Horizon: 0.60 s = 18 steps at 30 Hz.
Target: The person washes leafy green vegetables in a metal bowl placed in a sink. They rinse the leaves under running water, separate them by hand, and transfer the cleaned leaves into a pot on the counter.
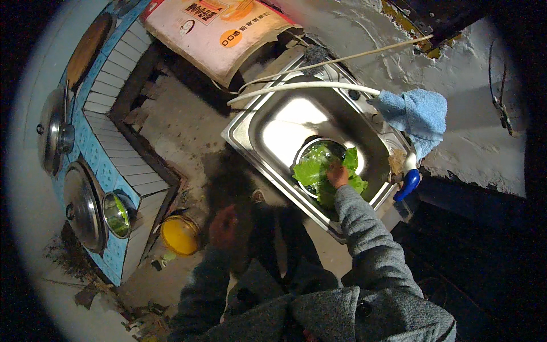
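Note:
My right hand (337, 174) is at a round metal bowl (299, 187) in the stainless steel sink (280, 141). Its fingers are among green leafy vegetable leaves (311, 171), which partly hide them; whether they grip a leaf is not clear. Some leaves hang over the bowl's rim, and water seems to lie in the bowl. My left hand (224, 226) hangs in shadow to the left of the sink, away from it, with its fingers hard to make out.
A blue cloth (421, 115) wraps a white hose (316, 85) crossing the sink. On the blue-tiled counter (96, 158) are lidded pans (83, 209) and a metal bowl with green pieces (116, 215). A yellow bucket (179, 235) stands on the floor. A large printed sack (222, 38) lies beyond.

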Motion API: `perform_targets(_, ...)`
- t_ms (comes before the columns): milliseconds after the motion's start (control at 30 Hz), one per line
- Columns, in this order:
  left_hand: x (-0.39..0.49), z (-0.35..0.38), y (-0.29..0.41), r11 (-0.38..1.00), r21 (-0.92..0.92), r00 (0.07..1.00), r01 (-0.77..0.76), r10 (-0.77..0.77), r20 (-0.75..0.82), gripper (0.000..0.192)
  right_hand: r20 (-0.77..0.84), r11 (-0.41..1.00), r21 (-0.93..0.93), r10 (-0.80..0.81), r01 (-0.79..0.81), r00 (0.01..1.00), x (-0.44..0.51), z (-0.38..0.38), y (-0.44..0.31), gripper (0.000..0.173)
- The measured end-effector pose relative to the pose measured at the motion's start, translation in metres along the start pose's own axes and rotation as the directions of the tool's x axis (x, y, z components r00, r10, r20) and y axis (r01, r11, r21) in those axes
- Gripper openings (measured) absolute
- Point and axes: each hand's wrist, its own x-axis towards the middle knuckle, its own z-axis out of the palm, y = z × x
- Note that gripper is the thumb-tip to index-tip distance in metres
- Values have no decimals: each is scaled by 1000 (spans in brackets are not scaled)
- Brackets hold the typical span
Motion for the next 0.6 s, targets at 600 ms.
perform_targets(600,4,1,2,994,35,994,-104,105,-25,28,-131,987,158,55,-34,990,-20,-63,-8,9)
